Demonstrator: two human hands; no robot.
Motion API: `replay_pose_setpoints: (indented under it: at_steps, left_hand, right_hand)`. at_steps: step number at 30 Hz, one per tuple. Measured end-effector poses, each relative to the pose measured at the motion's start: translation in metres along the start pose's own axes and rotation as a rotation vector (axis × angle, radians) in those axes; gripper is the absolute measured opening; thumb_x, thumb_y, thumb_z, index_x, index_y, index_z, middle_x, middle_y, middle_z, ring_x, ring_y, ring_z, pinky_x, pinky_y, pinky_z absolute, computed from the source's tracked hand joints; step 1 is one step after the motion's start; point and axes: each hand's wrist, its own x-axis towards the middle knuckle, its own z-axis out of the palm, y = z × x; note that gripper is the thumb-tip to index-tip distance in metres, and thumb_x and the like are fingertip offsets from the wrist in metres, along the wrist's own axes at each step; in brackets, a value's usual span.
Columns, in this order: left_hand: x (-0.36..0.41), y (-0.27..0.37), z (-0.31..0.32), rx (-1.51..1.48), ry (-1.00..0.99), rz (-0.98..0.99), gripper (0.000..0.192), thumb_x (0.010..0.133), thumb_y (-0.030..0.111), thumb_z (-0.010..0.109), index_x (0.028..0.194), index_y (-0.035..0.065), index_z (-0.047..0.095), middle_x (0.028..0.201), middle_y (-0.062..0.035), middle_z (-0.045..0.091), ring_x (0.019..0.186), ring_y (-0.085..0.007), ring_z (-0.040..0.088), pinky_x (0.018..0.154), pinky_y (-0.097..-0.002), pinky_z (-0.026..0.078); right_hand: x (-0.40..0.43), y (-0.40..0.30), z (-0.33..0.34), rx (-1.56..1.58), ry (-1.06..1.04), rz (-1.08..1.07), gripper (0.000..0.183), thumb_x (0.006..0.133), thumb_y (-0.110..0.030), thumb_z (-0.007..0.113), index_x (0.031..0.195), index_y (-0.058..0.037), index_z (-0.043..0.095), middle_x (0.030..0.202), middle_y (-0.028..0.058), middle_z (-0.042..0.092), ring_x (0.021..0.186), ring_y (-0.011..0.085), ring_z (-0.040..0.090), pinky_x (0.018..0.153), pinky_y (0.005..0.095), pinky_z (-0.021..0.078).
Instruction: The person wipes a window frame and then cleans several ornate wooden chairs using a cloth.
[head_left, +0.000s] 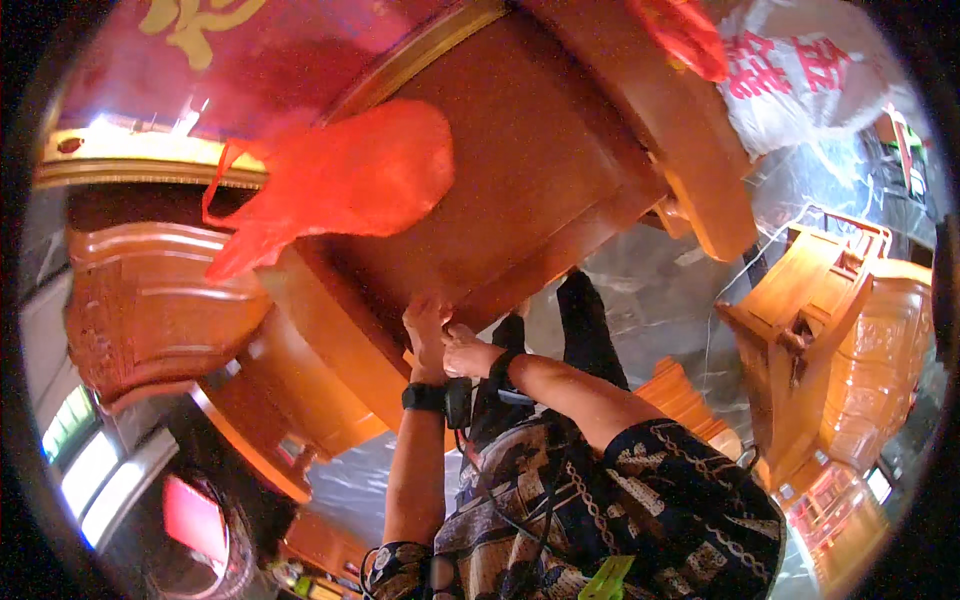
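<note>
My left hand (426, 322) is over the near corner of a brown wooden seat (517, 150), its fingers bent. Touching or nearly touching it is my right hand (466, 354), just to the right. Anything small between the fingers is too blurred to tell. Both wrists carry black bands, and a small black device (458, 403) with a cable sits beside the left one. A red plastic bag (367, 172) lies on the seat's left side, its handles spread to the left.
Wooden armrests flank the seat, the right one (675, 127) near a white bag (806, 82) with red writing. Another carved wooden chair (165, 300) stands at the left. More wooden furniture (810, 330) and a white cable are at the right, on a grey marbled floor (637, 292).
</note>
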Motion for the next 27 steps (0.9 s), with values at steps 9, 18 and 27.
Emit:
replay_pose_setpoints:
  at_steps: [9, 18, 27]
  left_hand:
    - [0.012, 0.044, 0.058, 0.316, -0.542, 0.026, 0.018, 0.09, 0.015, 0.056, 0.099, 0.0005, 0.063, 0.089, -0.0072, 0.065, 0.082, -0.0123, 0.062, 0.071, -0.025, 0.05]
    - [-0.056, 0.022, 0.221, 1.117, -1.002, 0.283, 0.046, 0.094, 0.035, 0.048, 0.127, 0.0038, 0.053, 0.114, -0.0167, 0.063, 0.094, -0.0246, 0.063, 0.07, -0.0291, 0.053]
    - [-0.186, -0.073, 0.332, 0.766, -1.166, -0.166, 0.035, 0.092, 0.036, 0.056, 0.105, 0.004, 0.058, 0.082, -0.0055, 0.058, 0.079, -0.0155, 0.06, 0.064, -0.0288, 0.051]
  right_hand:
    - [-0.141, 0.08, -0.059, 0.995, 0.378, 0.261, 0.026, 0.079, -0.021, 0.056, 0.1, -0.0061, 0.061, 0.096, 0.018, 0.064, 0.093, 0.0348, 0.062, 0.077, 0.0411, 0.0485]
    - [-0.293, 0.08, -0.039, 1.069, 0.921, 0.815, 0.045, 0.081, -0.019, 0.051, 0.124, -0.004, 0.055, 0.103, 0.0169, 0.064, 0.096, 0.0256, 0.062, 0.085, 0.0359, 0.0475]
    - [-0.437, 0.034, 0.003, 1.349, 1.571, 0.892, 0.048, 0.079, -0.024, 0.057, 0.123, -0.0039, 0.056, 0.12, 0.0131, 0.059, 0.113, 0.0232, 0.053, 0.095, 0.0347, 0.042]
